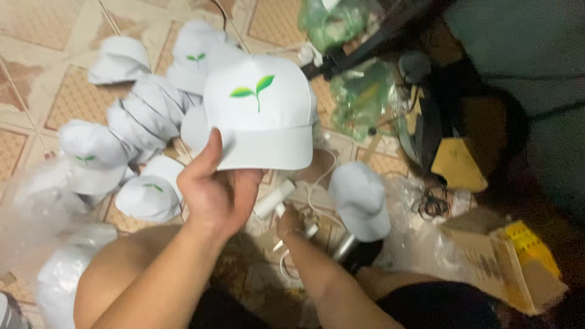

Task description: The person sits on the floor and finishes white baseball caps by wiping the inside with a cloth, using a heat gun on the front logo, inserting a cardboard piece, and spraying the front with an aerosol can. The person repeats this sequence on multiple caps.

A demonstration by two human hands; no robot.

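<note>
We cannot see our right hand properly: it reaches down below the raised cap, blurred and partly covered by it, so whether its fingers are open or closed we cannot tell. It sits among a white cable and a small white block, perhaps a charger. Our left hand holds up a white cap, thumb pressed on the front of the lower edge and fingers curled behind it, gripping it above the floor in the middle of the view. The cap bears a green two-leaf sprout emblem on its front panel.

To the left, a heap of white caps lies on the patterned tile floor, some showing the same green sprout, several stacked one in another. Another white cap lies to the right of our right wrist. At lower right a brown cardboard box with a yellow part is cut off by the frame edge. Green plastic bags lie at the top, their contents unclear. Clear plastic wrap blurs the left edge.
</note>
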